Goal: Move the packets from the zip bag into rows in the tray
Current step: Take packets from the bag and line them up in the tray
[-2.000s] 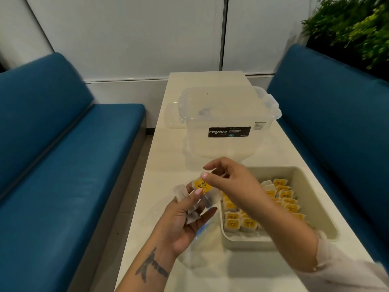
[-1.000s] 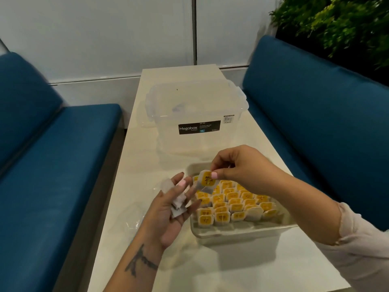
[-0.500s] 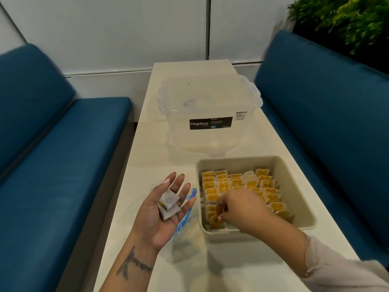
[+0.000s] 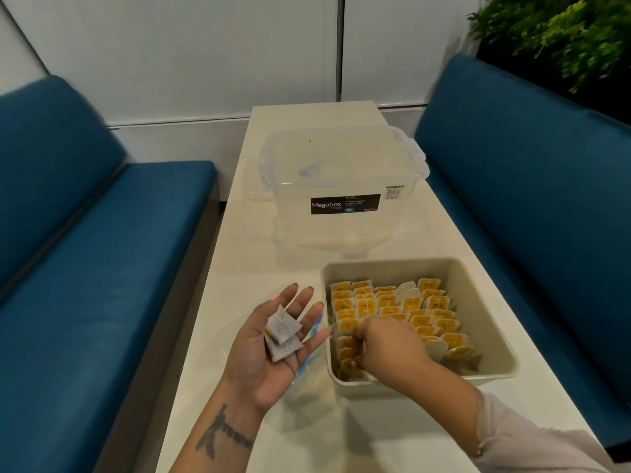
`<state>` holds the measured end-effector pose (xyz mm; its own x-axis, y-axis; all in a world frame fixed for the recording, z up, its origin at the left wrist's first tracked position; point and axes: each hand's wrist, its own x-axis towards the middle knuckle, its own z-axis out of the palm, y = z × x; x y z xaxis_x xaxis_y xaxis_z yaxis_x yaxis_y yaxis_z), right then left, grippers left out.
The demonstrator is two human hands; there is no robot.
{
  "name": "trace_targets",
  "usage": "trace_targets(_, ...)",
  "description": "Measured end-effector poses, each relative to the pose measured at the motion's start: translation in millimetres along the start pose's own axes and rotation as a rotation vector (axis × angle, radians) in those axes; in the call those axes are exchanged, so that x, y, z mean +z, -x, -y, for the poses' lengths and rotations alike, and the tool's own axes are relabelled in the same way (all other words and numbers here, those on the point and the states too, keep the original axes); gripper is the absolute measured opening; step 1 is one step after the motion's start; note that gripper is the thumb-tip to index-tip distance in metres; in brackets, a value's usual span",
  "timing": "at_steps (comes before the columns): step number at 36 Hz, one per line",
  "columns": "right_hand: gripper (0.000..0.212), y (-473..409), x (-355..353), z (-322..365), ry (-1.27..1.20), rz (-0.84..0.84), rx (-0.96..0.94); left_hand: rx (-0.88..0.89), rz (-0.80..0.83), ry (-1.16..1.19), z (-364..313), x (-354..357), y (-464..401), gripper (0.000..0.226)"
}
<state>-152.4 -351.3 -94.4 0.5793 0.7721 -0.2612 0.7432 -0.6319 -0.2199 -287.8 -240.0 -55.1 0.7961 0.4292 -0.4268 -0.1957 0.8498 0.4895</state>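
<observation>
Right fingers [image 4: 356, 349]: curled down into the near-left corner of the tray [image 4: 485, 291], among the front packets; whether a packet is still pinched or has already been let go cannot be told, since the tips are hidden.
Right hand [image 4: 386, 346]: a moment ago it was held above the tray with one yellow-faced packet pinched; now it is lowered into the tray's left-hand row, so that packet is judged to be in the course of being seated.
Left fingers [image 4: 300, 302]: spread and relaxed, palm up.
Left hand [image 4: 273, 349]: held just left of the tray, unchanged from half a second ago; two pale packets in reserve [image 4: 281, 332] are carried loosely on the palm.
Rows of packets [image 4: 403, 312]: stood on edge across most of the tray, yellow faces forward; the right-hand rows look less tidy.
Zip bag [image 4: 307, 367]: clear, with a blue strip, lying on the worktop [image 4: 259, 254] left of the tray, partly under the left hand; its contents cannot be made out.
Meaning for the task: one more packet is added to the front row, and at least two are left to be placed.
Storage box [image 4: 341, 186]: clear, lidded, beyond the tray.
</observation>
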Motion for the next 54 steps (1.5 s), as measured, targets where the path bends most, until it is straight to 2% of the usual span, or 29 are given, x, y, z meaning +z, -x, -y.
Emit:
trace_targets(7,0.013,1,-8,-1,-0.071,0.013,-0.026,-0.097,0.057,0.054,0,-1,-5,0.077)
trace_targets(9,0.019,4,-18,-2,-0.118,0.009,-0.027,-0.117,0.057,0.063,0,-2,-7,0.072)
trace_targets(12,0.021,7,-40,-4,-0.276,-0.095,-0.006,-0.159,0.058,0.049,-2,-4,-10,0.068)
trace_targets(16,0.008,11,-72,3,-0.565,-0.287,-0.082,-0.261,0.104,-0.010,0,-3,-12,0.073)
trace_targets(18,0.007,11,-84,12,-0.559,-0.266,-0.176,-0.307,0.152,-0.038,3,-1,-13,0.075)
trace_targets(20,0.014,9,-91,21,-0.494,-0.194,-0.249,-0.340,0.189,-0.047,6,3,-13,0.076)
trace_targets(24,0.023,1,-95,33,-0.270,-0.039,-0.322,-0.359,0.177,-0.081,12,12,-12,0.070)
trace_targets(27,0.016,-4,-96,35,-0.159,0.026,-0.345,-0.360,0.172,-0.123,15,17,-11,0.070)
trace_targets(31,0.001,-3,-101,33,-0.293,0.018,-0.334,-0.368,0.182,-0.107,17,20,-10,0.071)
trace_targets(35,0.021,0,-111,27,-0.527,0.041,-0.359,-0.382,0.155,-0.051,18,17,-12,0.072)
trace_targets(37,0.027,1,-116,24,-0.554,0.010,-0.411,-0.384,0.139,-0.007,17,14,-14,0.067)
trace_targets(41,0.026,5,-123,15,-0.602,-0.055,-0.480,-0.356,0.163,0.030,16,13,-15,0.045)
trace_targets(46,0.031,5,-124,2,-0.633,-0.069,-0.472,-0.197,0.116,-0.084,19,18,-18,0.029)
trace_targets(48,0.030,4,-121,-3,-0.676,-0.106,-0.429,-0.132,0.142,-0.157,20,19,-19,0.034)
trace_targets(51,0.023,3,-113,-7,-0.744,-0.129,-0.316,-0.032,0.083,-0.253,21,21,-20,0.050)
trace_targets(54,0.011,3,-106,-9,-0.741,-0.112,-0.241,0.026,0.020,-0.271,22,25,-21,0.050)
